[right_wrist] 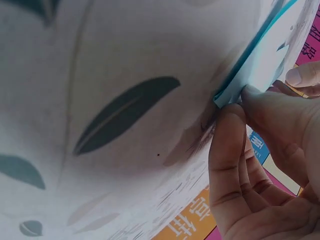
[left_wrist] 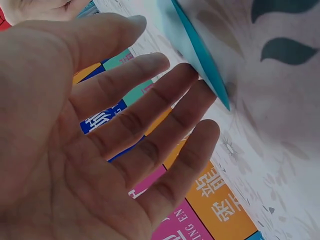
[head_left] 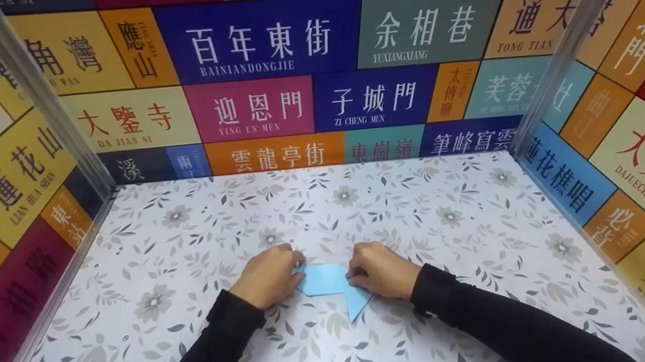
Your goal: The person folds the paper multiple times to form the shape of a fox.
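Note:
A folded piece of light blue paper (head_left: 324, 279) lies on the patterned table surface between my hands. It forms a flat band, and a pointed flap (head_left: 356, 304) hangs down at its right end. My left hand (head_left: 271, 276) is at the band's left end. In the left wrist view its fingers (left_wrist: 172, 107) are loosely extended, with tips against the paper's edge (left_wrist: 202, 57) and the thumb apart. My right hand (head_left: 383, 270) pinches the right part of the paper, with thumb and index finger meeting at its edge (right_wrist: 232, 90) in the right wrist view.
The table (head_left: 187, 247) has a white covering printed with grey leaves and flowers. A back wall (head_left: 261, 39) and side walls of colourful lettered panels enclose it, with clear strips (head_left: 48, 95) along the corners. Black sleeves (head_left: 477, 314) cover both forearms.

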`<state>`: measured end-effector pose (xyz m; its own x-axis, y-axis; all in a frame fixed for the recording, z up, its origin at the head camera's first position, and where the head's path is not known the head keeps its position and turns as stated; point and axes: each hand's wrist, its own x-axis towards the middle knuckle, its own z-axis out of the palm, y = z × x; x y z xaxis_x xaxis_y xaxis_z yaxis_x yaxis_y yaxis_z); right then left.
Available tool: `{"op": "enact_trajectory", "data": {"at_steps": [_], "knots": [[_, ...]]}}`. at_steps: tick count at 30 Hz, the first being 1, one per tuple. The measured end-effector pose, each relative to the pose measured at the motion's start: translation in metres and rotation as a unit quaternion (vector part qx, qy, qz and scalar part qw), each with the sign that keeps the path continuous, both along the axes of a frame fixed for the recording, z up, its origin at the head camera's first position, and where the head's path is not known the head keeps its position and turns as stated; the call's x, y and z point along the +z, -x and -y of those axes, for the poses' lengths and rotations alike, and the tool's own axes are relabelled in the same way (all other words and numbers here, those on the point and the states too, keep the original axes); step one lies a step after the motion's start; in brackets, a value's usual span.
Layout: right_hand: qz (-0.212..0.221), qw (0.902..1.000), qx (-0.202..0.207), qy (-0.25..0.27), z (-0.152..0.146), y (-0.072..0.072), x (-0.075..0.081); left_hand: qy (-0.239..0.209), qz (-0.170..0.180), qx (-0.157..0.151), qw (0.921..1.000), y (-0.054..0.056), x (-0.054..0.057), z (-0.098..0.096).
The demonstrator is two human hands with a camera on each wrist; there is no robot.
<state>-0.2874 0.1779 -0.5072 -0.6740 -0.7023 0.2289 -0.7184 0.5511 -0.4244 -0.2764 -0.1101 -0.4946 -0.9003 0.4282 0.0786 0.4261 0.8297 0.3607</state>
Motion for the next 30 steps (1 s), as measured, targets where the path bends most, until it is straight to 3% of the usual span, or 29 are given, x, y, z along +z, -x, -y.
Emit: {"op": "enact_trajectory", "data": {"at_steps": [14, 30], "knots": [[0.004, 1.0, 0.003, -0.007, 0.0053, 0.0011, -0.0015, 0.01, -0.026, 0.012, 0.9995, 0.0055, -0.0009, 0.0015], [0.0, 0.9999, 0.005, -0.009, 0.0069, -0.0031, -0.0016, -0.027, -0.063, -0.047, 0.9965, -0.0023, 0.0066, -0.0048]]}}
